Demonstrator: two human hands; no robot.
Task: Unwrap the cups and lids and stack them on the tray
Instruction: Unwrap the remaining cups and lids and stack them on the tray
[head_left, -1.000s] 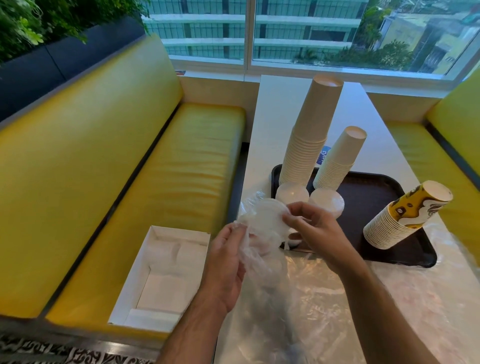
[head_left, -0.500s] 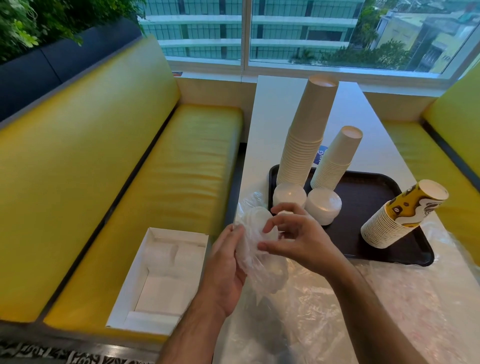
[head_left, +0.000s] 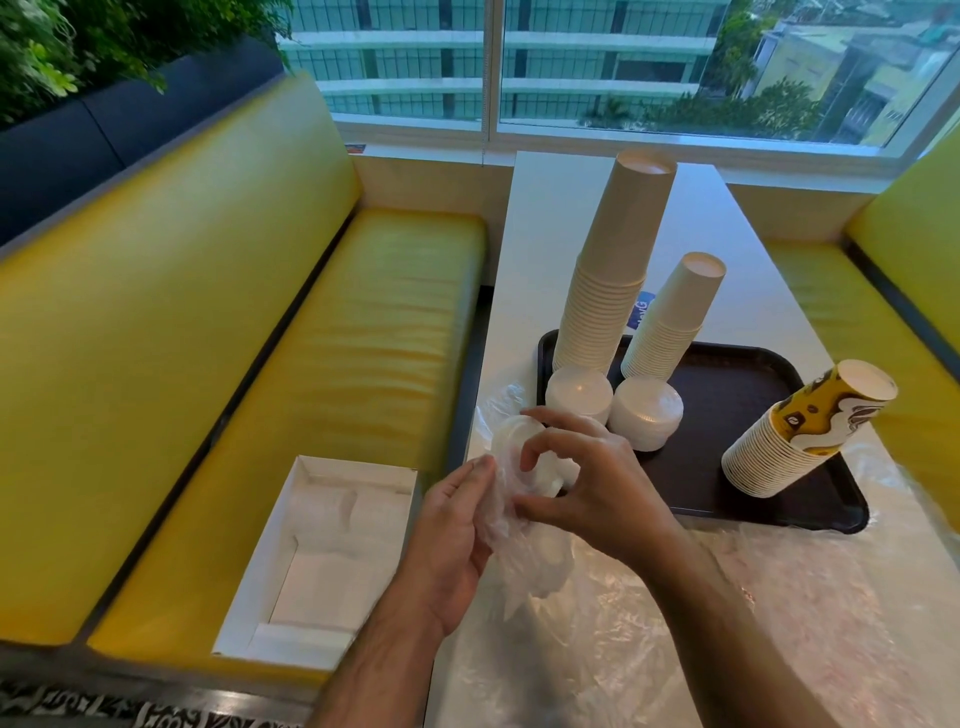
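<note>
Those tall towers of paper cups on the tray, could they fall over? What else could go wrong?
Maybe. The tallest stack of plain paper cups leans, so a bump to the dark brown plastic tray might topple it. The yellow patterned cup stack tilts towards the tray's edge and could roll off. The white plastic lids could slip from the clear plastic wrap the left hand holds.

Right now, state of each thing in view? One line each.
Tall cup stack: upside down, on the tray.
Short cup stack: upside down, on the tray.
Printed cup stack: upside down, leaning, on the tray.
Two lid stacks: unwrapped, on the tray.
Tray: flat on the table.
Wrapped lids: in plastic, held above the table.
Left hand: holds the plastic.
Right hand: pinches the wrapped lids.
Box: open, on the bench.
</note>
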